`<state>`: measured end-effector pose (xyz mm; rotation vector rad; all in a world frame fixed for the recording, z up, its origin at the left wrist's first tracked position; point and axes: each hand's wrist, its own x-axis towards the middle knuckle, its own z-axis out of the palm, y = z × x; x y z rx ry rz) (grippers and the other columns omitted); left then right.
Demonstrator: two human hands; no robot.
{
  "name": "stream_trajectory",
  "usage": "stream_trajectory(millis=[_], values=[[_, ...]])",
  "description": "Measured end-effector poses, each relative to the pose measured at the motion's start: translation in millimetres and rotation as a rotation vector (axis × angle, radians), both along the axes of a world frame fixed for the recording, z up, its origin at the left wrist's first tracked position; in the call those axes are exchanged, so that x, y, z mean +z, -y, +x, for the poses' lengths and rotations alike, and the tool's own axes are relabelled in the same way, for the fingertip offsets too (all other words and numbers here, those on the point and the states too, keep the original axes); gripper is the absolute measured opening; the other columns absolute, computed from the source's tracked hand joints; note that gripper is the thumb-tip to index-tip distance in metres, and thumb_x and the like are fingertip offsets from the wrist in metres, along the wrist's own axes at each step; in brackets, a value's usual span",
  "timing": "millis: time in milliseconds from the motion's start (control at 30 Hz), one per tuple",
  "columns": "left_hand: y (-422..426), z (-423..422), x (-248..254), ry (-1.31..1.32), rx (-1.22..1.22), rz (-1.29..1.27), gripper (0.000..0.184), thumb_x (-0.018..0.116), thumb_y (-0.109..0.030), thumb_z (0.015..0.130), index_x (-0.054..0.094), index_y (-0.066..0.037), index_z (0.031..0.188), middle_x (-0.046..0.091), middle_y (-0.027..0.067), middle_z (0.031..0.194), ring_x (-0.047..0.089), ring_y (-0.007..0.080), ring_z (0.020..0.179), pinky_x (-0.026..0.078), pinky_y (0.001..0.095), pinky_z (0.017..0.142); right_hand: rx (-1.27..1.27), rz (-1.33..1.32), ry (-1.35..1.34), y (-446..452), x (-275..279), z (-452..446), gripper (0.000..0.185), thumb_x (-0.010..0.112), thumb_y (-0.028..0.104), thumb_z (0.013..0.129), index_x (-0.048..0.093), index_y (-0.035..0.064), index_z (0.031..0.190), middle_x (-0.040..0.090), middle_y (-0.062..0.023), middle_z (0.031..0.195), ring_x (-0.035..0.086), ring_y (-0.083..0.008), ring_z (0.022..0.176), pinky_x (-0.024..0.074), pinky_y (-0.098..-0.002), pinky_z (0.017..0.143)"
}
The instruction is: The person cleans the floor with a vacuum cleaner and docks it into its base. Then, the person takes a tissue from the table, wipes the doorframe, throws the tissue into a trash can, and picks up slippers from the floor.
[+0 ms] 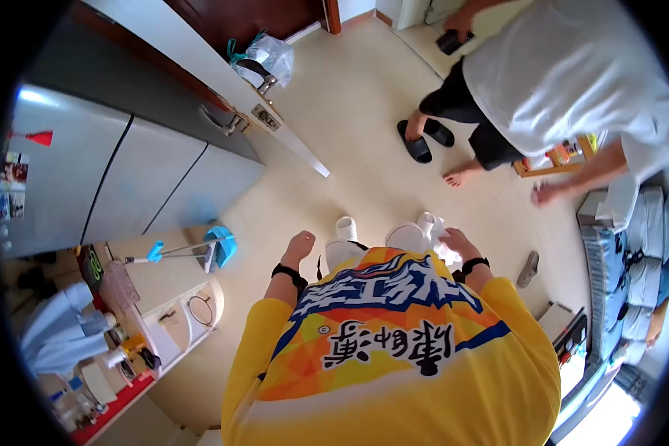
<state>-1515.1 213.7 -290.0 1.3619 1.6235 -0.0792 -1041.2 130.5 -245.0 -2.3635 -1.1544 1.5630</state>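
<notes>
Below me, a yellow shirt [401,401] with dark lettering covers my torso. My left hand [299,247] hangs beside the body with its fingers curled; whether anything small is inside does not show. A black band [290,276] is on that wrist. On the other side, my right hand [454,241] is closed on a thin white crumpled bag [444,251], which hangs near my leg. White slippers [346,227] show on the floor just beyond my feet.
A person in a white shirt [565,67] stands at the upper right, holding a dark object [449,42], beside black slippers [416,143]. An open door [201,67] and a grey fridge [149,178] are left. A blue dustpan [221,247] and cluttered shelf [119,398] stand lower left; a sofa [602,275] lies right.
</notes>
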Motion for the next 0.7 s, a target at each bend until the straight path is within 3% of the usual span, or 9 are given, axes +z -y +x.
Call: stream_trajectory(millis=[67,133,233,267,300,367,467,600,700], values=[[-12,-27,-9,-0.022,-0.022,-0.059,0.033,0.046,-0.031,0.077,0.056,-0.004,0.093,0.059,0.0177,0.091,0.054,0.0327,0.089,0.043,0.0380,0.077,0.008,0.039,0.016,7,-12,-19,0.038,0.061,0.018,0.070,0.055,0.0031,0.104,0.060,-0.0120,0.091,0.057,-0.0232,0.084,0.0434,-0.0318,0.075],[-21,-48,-24,-0.072,-0.083,-0.134,0.033,0.044,-0.029,0.079,0.058,-0.002,0.092,0.058,0.0178,0.094,0.053,0.0332,0.091,0.043,0.0385,0.079,0.003,0.018,0.036,-4,28,-42,0.038,0.061,0.017,0.070,0.055,0.0036,0.104,0.060,-0.0121,0.092,0.056,-0.0234,0.086,0.0433,-0.0317,0.075],[-22,-70,-44,-0.285,-0.929,-0.016,0.033,0.040,-0.025,0.081,0.060,-0.001,0.089,0.058,0.0183,0.096,0.053,0.0334,0.091,0.043,0.0394,0.079,-0.063,0.021,0.032,2,31,-46,0.038,0.061,0.016,0.069,0.055,0.0032,0.104,0.060,-0.0123,0.094,0.056,-0.0241,0.088,0.0432,-0.0320,0.077],[-17,-75,-59,-0.281,-1.019,-0.003,0.033,0.036,-0.022,0.083,0.061,0.000,0.086,0.056,0.0190,0.098,0.053,0.0339,0.092,0.042,0.0408,0.080,-0.077,-0.011,0.034,4,32,-43,0.039,0.061,0.015,0.069,0.054,0.0030,0.105,0.059,-0.0127,0.095,0.056,-0.0248,0.090,0.0431,-0.0321,0.078],[-13,-78,-66,-0.232,-0.929,-0.034,0.032,0.039,-0.023,0.081,0.061,0.000,0.082,0.059,0.0180,0.091,0.057,0.0307,0.081,0.045,0.0382,0.073,-0.091,-0.040,0.034,4,32,-40,0.040,0.061,0.015,0.069,0.053,0.0027,0.107,0.059,-0.0130,0.096,0.056,-0.0255,0.091,0.0430,-0.0322,0.079],[-12,-52,-11,0.017,-0.075,-0.373,0.029,0.043,-0.024,0.078,0.059,-0.001,0.077,0.060,0.0142,0.080,0.058,0.0244,0.067,0.046,0.0337,0.062,-0.139,-0.055,0.047,11,26,-33,0.040,0.061,0.015,0.068,0.054,0.0034,0.106,0.060,-0.0127,0.096,0.056,-0.0250,0.090,0.0430,-0.0322,0.079],[-13,-42,10,0.115,0.054,-0.330,0.027,0.046,-0.026,0.076,0.057,-0.001,0.079,0.059,0.0092,0.071,0.055,0.0185,0.058,0.045,0.0305,0.055,-0.197,-0.081,0.030,11,27,-36,0.039,0.062,0.015,0.068,0.055,0.0037,0.104,0.060,-0.0123,0.094,0.056,-0.0243,0.089,0.0430,-0.0321,0.078],[-28,-48,5,0.065,-0.061,-0.287,0.028,0.046,-0.027,0.077,0.055,-0.002,0.087,0.059,0.0077,0.073,0.056,0.0175,0.059,0.044,0.0310,0.054,-0.196,-0.023,0.073,5,46,-51,0.034,0.058,0.010,0.068,0.056,0.0015,0.101,0.061,-0.0112,0.087,0.058,-0.0233,0.081,0.0448,-0.0324,0.073],[-45,-54,2,0.046,-0.038,-0.304,0.029,0.046,-0.027,0.078,0.054,-0.002,0.090,0.060,0.0077,0.075,0.057,0.0166,0.060,0.044,0.0299,0.053,-0.187,-0.044,0.009,-4,32,-48,0.036,0.058,0.011,0.068,0.055,0.0013,0.103,0.060,-0.0120,0.091,0.057,-0.0229,0.085,0.0439,-0.0315,0.075]])
